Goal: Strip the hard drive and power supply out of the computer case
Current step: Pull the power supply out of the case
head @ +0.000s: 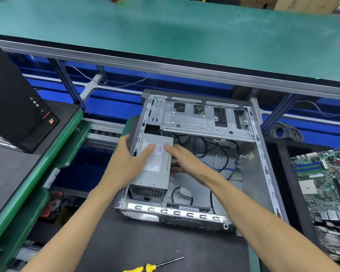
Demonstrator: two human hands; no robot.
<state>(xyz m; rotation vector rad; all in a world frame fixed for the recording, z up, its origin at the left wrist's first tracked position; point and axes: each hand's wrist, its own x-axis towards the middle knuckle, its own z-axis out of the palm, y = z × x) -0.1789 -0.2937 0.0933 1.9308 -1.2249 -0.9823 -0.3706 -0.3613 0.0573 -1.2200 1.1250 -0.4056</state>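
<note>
An open grey computer case [263,154] lies on its side on a black mat. The grey power supply [155,179], with a white label and a vented near end, sits in the case's left part. My left hand [132,160] lies on its left side, thumb over the case wall and fingers flat on the label. My right hand [185,160] lies on the supply's right edge, index finger straight on the label and the other fingers reaching down its right side. Black cables [224,154] run loose across the case floor. No hard drive is visible; the drive cage [204,118] stands at the far end.
A yellow-handled screwdriver [155,266] lies on the mat near me. A removed motherboard [326,183] rests at the right. A black computer tower [14,107] sits on green trays [53,154] at the left. A green bench top [165,30] spans the far side.
</note>
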